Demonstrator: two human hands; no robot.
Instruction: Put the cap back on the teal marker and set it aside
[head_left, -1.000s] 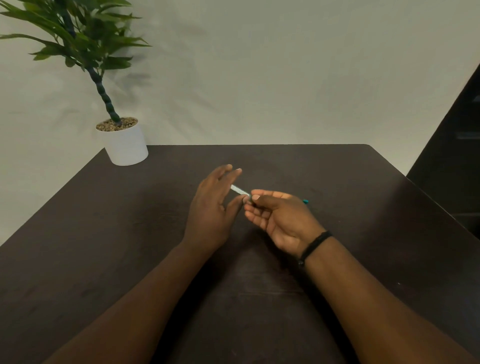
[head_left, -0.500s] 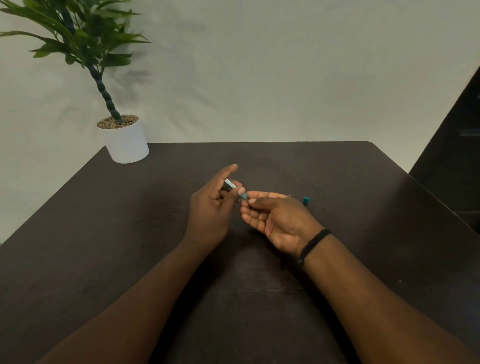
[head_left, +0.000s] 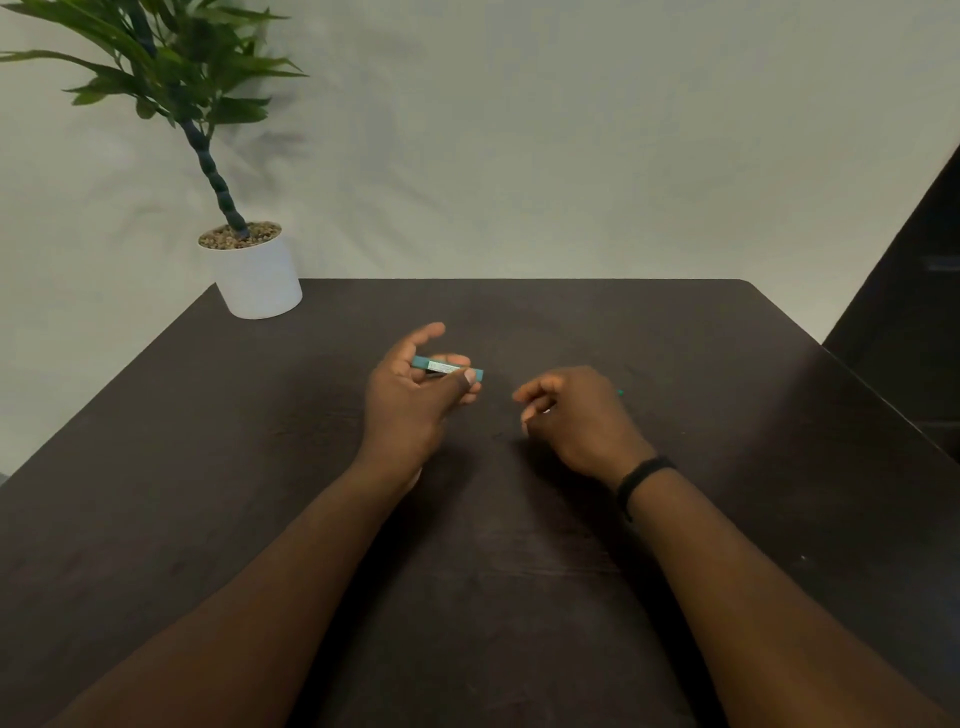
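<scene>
— What are you working on, and where?

— A dark brown wooden table (head_left: 519, 597) pushed against a pale grey-green wall (head_left: 571, 130). To my right the room drops into something dark, maybe furniture; I can't make out what it is.

— What's in your hands?

— My left hand (head_left: 410, 400) pinches one small teal stick with a white label (head_left: 448, 368), a marker or some such tube; the print is too small to read. It's held above the middle of the table, thumb over its right end, curled fingers behind it, forefinger lifted free.

— Which way does it lie?

— Its long axis runs nearly level, left to right across my view, the right end a touch nearer to me and pointing toward my other hand.

— And that hand?

— My right hand (head_left: 576, 415) is apart from the stick, back turned up, fingers loosely curled with nothing in them. One black band (head_left: 644, 475) sits on that wrist. Just past the knuckles a speck of teal (head_left: 621, 393) shows on the table, mostly hidden; I can't tell what it is.

— Anything else?

— One white pot (head_left: 257, 278) topped with pebbles stands at the far left corner, with one leafy green plant (head_left: 171, 67) leaning out of it.
</scene>
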